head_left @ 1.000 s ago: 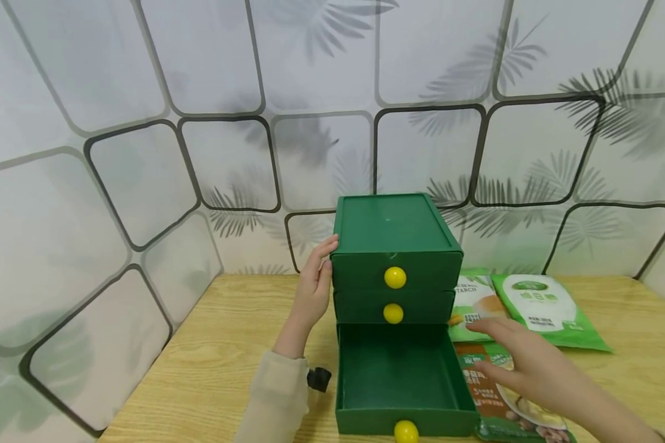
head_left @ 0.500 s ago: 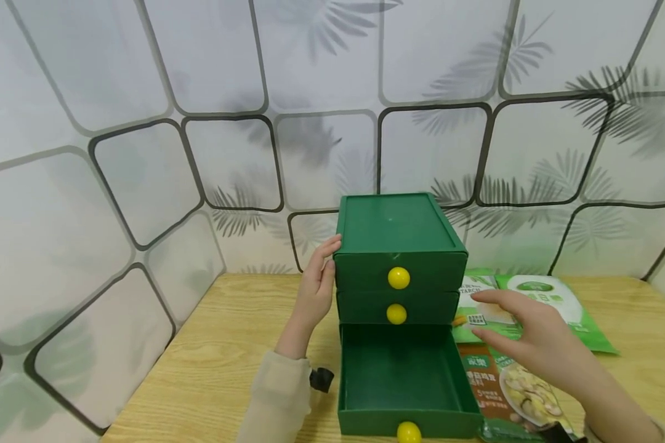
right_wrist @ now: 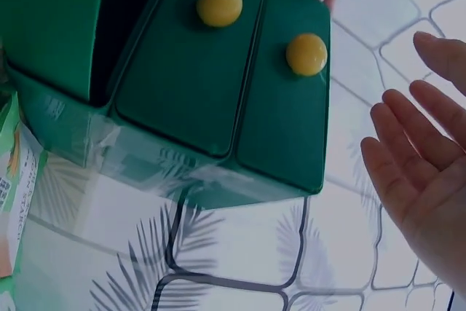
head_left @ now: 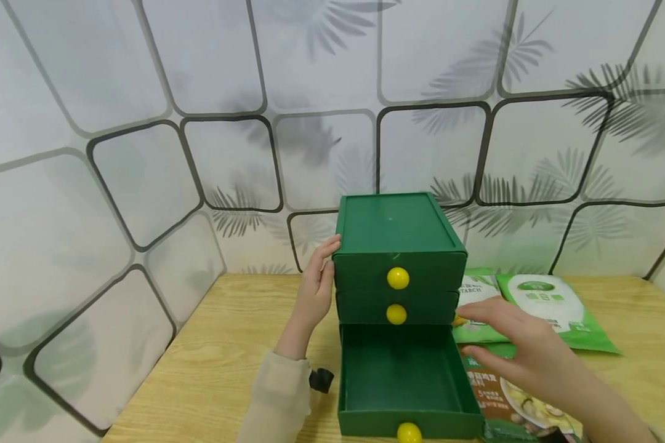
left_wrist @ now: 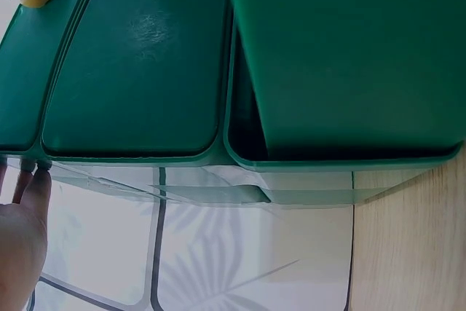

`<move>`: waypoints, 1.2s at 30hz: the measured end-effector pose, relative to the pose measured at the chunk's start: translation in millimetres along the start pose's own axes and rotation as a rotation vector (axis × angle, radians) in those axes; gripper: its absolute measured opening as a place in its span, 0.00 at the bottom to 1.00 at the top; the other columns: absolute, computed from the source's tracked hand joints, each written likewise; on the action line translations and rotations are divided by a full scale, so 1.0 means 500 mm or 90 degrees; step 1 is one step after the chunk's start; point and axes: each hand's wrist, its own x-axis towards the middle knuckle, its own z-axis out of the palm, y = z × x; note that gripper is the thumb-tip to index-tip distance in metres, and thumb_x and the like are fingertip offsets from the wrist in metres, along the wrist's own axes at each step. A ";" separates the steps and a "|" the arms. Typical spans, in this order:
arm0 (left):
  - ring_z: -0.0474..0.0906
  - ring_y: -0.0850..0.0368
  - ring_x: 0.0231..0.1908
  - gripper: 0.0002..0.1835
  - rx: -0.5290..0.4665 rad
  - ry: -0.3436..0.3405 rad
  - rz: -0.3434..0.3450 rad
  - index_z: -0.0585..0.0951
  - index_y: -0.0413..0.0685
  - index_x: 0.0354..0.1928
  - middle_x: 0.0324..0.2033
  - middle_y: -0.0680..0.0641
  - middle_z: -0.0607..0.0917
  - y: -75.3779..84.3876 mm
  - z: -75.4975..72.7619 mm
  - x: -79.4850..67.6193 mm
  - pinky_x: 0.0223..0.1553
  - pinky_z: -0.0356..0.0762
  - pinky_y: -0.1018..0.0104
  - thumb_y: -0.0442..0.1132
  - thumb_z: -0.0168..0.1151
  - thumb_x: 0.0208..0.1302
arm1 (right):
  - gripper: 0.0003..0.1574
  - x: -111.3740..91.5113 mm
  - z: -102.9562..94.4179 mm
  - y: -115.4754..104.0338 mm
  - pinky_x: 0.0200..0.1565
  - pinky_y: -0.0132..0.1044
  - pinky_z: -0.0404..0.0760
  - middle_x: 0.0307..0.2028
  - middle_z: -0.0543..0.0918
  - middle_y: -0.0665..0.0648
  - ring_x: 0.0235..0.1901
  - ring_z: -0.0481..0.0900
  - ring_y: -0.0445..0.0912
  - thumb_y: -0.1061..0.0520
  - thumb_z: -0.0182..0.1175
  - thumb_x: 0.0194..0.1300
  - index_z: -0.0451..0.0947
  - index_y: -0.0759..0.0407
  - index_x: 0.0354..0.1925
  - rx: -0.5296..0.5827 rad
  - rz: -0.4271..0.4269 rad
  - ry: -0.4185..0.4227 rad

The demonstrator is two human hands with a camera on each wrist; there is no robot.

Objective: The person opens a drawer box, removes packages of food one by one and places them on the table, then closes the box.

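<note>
A green drawer cabinet with yellow ball knobs stands on the table. Its bottom drawer is pulled out and bare inside; the two upper drawers are closed. My left hand rests against the cabinet's left side, fingers straight along the upper edge; the left wrist view shows those fingertips touching the side. To the right of the cabinet my right hand hovers in the air, fingers extended and thumb apart, holding nothing. In the right wrist view its palm and spread fingers show, apart from the cabinet.
Right of the cabinet lie a starch packet, a green and white packet and a brown food packet, partly behind my right hand. A patterned wall covering rises behind the wooden table.
My right hand lifted slightly and then came down again beside the cabinet, over the packets. The left hand stays on the cabinet's side, and the drawers have not moved.
</note>
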 end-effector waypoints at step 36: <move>0.59 0.39 0.58 0.16 -0.006 -0.004 0.012 0.65 0.22 0.52 0.56 0.29 0.64 -0.002 0.000 -0.001 0.21 0.61 0.65 0.18 0.37 0.63 | 0.12 -0.029 0.135 -0.088 0.31 0.16 0.69 0.35 0.79 0.43 0.34 0.74 0.29 0.49 0.50 0.65 0.77 0.52 0.39 0.136 -0.132 -0.446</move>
